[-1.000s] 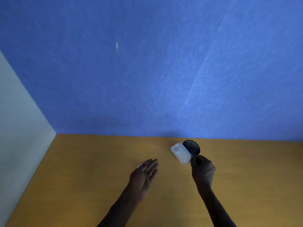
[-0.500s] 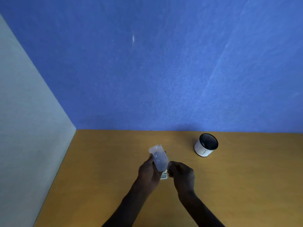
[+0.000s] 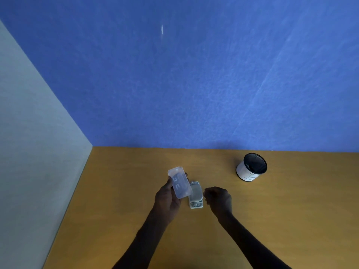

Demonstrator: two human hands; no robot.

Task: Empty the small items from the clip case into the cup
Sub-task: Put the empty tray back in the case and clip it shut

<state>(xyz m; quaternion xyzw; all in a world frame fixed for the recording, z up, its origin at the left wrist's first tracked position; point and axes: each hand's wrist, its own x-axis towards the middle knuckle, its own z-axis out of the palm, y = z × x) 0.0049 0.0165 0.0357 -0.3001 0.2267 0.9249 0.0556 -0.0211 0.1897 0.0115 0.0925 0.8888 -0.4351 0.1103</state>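
The left hand (image 3: 168, 197) is clamped on the clear case half (image 3: 179, 182). The right hand (image 3: 218, 199) is loosely curled, empty, beside the other half (image 3: 195, 195) on the table (image 3: 116, 191). The cup (image 3: 251, 167) stands at 2 o'clock; carry level, tip slowly over its rim.

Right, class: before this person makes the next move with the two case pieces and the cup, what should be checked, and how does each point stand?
1. Translucent plastic case piece held in left hand: ok.
2. Grey case piece lying flat on the wooden table: ok.
3. Right hand free, beside the grey piece: ok.
4. White cup with dark inside upright, mouth clear: ok.
5. Cup close to the hands: not ok, it stands apart to the right.
6. Small items left in either piece: cannot tell.
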